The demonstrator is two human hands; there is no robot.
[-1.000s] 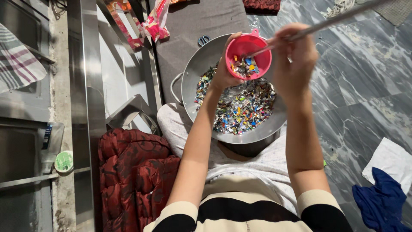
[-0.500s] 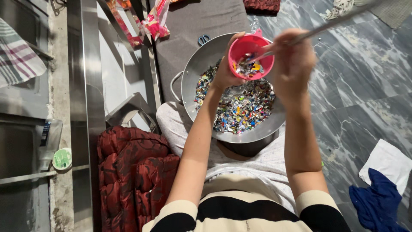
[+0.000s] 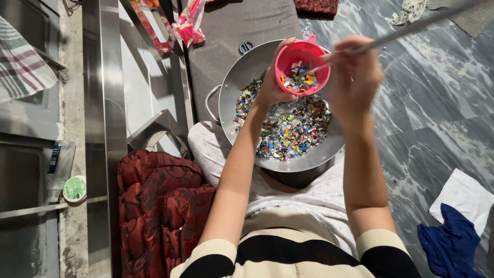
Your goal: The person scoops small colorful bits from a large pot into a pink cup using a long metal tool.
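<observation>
My left hand (image 3: 271,87) grips a pink plastic funnel (image 3: 303,54) holding several coloured foil scraps. My right hand (image 3: 355,77) holds a long thin metal rod (image 3: 411,30), whose tip pokes into the funnel from the right. Both are held above a wide steel pan (image 3: 231,90) that rests on my lap. The pan holds a heap of small shiny multicoloured scraps (image 3: 288,128). What is under the funnel is hidden.
Blue-handled scissors (image 3: 246,47) lie on a grey mat behind the pan. A red quilted cushion (image 3: 159,206) is at my left, beside a steel frame (image 3: 105,128). Pink wrappers (image 3: 189,23) lie at the top. A white cloth (image 3: 463,198) and a blue cloth (image 3: 447,242) lie on the marble floor at right.
The funnel and both hands have shifted slightly, and the rod's tip has moved a little inside the funnel. The scraps in the funnel are rearranged.
</observation>
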